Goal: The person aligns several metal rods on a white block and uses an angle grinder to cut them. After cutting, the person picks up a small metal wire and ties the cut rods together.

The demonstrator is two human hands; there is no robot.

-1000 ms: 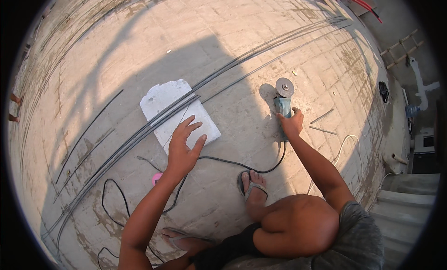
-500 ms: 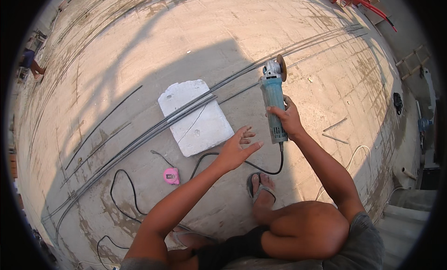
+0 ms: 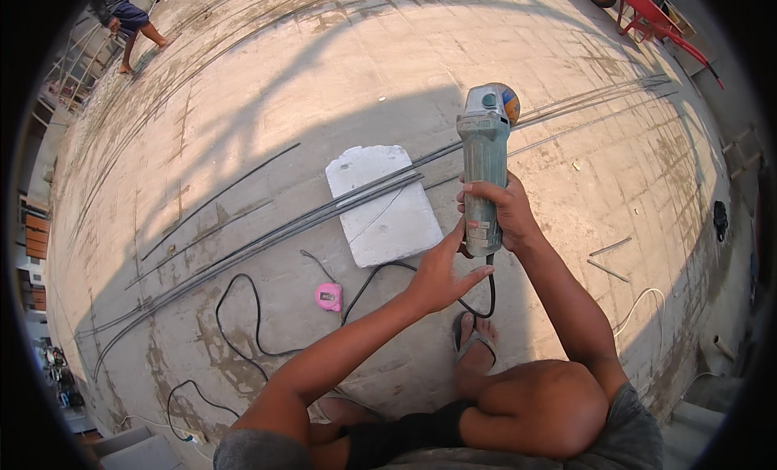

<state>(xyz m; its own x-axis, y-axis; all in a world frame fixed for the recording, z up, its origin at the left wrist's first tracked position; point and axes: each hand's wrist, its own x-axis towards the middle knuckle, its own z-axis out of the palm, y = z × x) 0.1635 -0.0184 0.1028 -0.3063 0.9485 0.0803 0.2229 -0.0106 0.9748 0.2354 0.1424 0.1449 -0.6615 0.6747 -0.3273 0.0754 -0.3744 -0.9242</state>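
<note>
My right hand (image 3: 510, 211) grips the green body of an angle grinder (image 3: 484, 158), thumb across its front. The grinder stands upright in the air, its disc (image 3: 509, 104) at the top facing away. My left hand (image 3: 441, 272) is at the grinder's lower end, thumb stretched out below it by the cord; the other fingertips are partly hidden at its edge. Several thin steel rods (image 3: 324, 213) lie across a white block (image 3: 388, 235) on the ground, left of the grinder. A pink tape measure (image 3: 328, 297) rests nearer to me.
The grinder's black cord (image 3: 257, 328) loops over the ground on the left. A red wheelbarrow (image 3: 647, 21) stands far right. Another person (image 3: 129, 25) is at the far left. Two short rod pieces (image 3: 607, 259) and a pale cable (image 3: 643, 308) lie on the right.
The grinder has turned so its disc faces away, and it is closer to me. My left hand has moved up to its lower end. The view has shifted, and the far person shows more.
</note>
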